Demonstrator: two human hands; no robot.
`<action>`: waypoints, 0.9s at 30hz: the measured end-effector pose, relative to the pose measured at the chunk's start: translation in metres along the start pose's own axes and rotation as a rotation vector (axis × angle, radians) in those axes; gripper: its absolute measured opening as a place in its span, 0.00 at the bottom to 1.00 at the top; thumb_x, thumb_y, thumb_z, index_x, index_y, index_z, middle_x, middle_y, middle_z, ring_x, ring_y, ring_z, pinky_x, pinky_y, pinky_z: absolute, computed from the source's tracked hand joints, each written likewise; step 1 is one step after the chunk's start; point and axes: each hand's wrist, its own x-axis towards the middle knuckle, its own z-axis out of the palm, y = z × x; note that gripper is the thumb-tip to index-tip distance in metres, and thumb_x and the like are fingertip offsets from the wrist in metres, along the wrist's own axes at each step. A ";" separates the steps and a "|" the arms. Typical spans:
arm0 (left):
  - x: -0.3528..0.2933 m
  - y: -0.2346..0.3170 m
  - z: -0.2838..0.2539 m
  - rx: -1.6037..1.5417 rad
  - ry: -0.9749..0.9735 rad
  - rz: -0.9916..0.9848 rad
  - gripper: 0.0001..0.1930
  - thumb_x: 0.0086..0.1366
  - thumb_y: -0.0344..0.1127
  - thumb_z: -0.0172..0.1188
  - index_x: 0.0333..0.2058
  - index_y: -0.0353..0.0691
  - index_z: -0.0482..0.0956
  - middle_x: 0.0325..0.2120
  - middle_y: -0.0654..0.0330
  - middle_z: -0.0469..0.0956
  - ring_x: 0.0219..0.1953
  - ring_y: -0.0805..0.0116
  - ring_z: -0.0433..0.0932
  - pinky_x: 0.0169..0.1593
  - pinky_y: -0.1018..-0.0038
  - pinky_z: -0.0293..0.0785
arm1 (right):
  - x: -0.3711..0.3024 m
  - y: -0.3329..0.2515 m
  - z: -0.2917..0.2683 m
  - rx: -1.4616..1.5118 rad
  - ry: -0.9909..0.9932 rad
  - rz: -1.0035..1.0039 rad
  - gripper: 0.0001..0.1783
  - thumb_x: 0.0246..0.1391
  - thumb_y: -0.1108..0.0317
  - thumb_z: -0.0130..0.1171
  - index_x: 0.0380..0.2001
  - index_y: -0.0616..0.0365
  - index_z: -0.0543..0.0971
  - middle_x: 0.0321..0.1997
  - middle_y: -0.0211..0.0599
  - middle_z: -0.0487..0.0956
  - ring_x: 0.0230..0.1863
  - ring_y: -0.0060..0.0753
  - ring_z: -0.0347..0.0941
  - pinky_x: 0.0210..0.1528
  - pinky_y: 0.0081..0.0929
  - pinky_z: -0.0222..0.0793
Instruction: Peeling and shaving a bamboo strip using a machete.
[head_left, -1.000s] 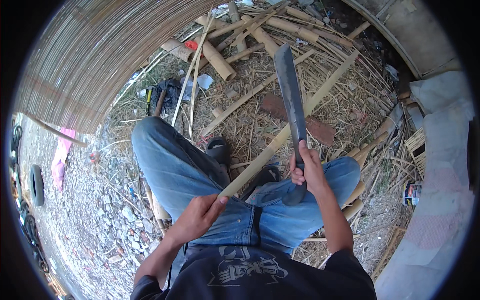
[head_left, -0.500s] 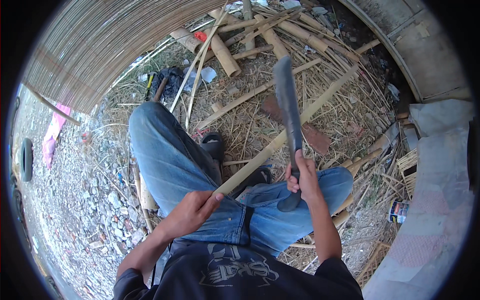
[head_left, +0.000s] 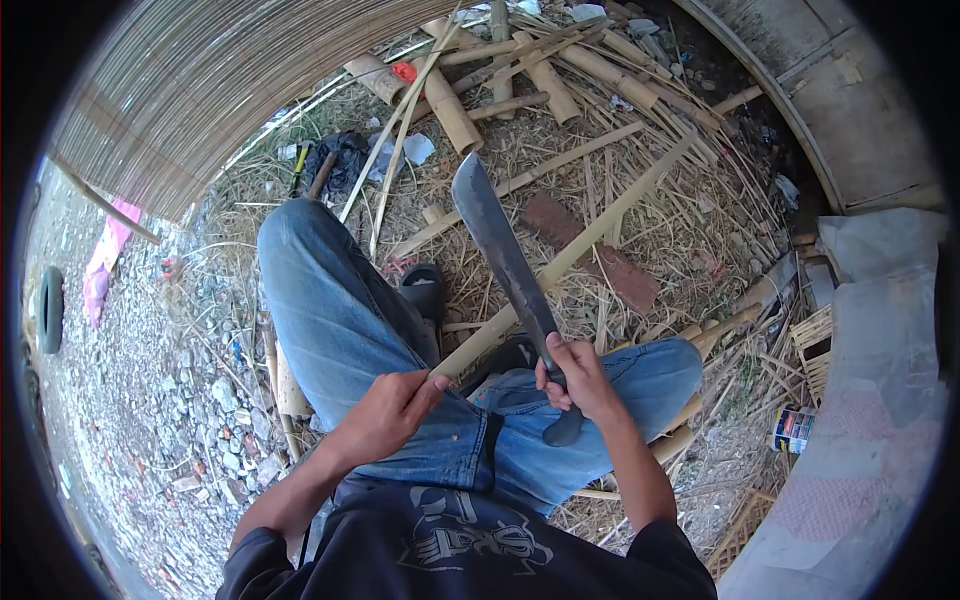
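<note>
My left hand is closed round the near end of a long, pale bamboo strip, just above my jeans. From there the strip slants up and away to the right, over the ground litter. My right hand grips the dark handle of a machete. Its broad blade points up and to the left and crosses in front of the strip near the strip's middle. Whether the blade touches the strip I cannot tell. The rounded butt of the handle shows below my right fist, over my thigh.
Red bricks lie beneath the strip. Cut bamboo tubes and split pieces are heaped at the far side. A slatted bamboo screen hangs at upper left. Gravel spreads on the left; a paint can stands at right.
The machete has swung from nearly upright to leaning left, with my right hand moving down and left. The bamboo strip's far end has dropped slightly; my left hand keeps its hold.
</note>
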 end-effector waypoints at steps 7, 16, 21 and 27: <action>-0.002 0.004 0.003 -0.009 -0.024 0.000 0.23 0.77 0.43 0.48 0.29 0.27 0.74 0.15 0.45 0.68 0.18 0.50 0.65 0.29 0.55 0.64 | 0.002 -0.003 -0.008 0.228 0.157 -0.112 0.36 0.71 0.42 0.43 0.20 0.63 0.72 0.11 0.25 0.62 0.09 0.17 0.57 0.11 0.20 0.54; -0.005 0.010 0.003 0.078 0.036 0.015 0.20 0.76 0.41 0.49 0.31 0.27 0.75 0.19 0.39 0.72 0.27 0.35 0.71 0.31 0.53 0.65 | -0.002 -0.001 -0.003 0.103 0.141 -0.035 0.36 0.71 0.40 0.43 0.19 0.60 0.71 0.11 0.23 0.60 0.08 0.16 0.56 0.10 0.19 0.52; -0.007 0.005 -0.006 0.096 0.012 0.035 0.20 0.76 0.41 0.49 0.31 0.27 0.76 0.21 0.38 0.72 0.28 0.34 0.72 0.32 0.52 0.66 | 0.000 -0.010 -0.016 0.140 0.200 -0.031 0.36 0.71 0.40 0.42 0.19 0.61 0.71 0.10 0.23 0.60 0.08 0.17 0.56 0.11 0.19 0.53; -0.004 0.004 -0.002 0.132 0.009 0.015 0.21 0.76 0.41 0.49 0.31 0.27 0.76 0.21 0.37 0.73 0.29 0.34 0.73 0.33 0.52 0.66 | -0.002 -0.002 -0.002 -0.051 0.014 0.009 0.37 0.70 0.39 0.43 0.18 0.60 0.71 0.10 0.23 0.60 0.08 0.15 0.56 0.11 0.19 0.53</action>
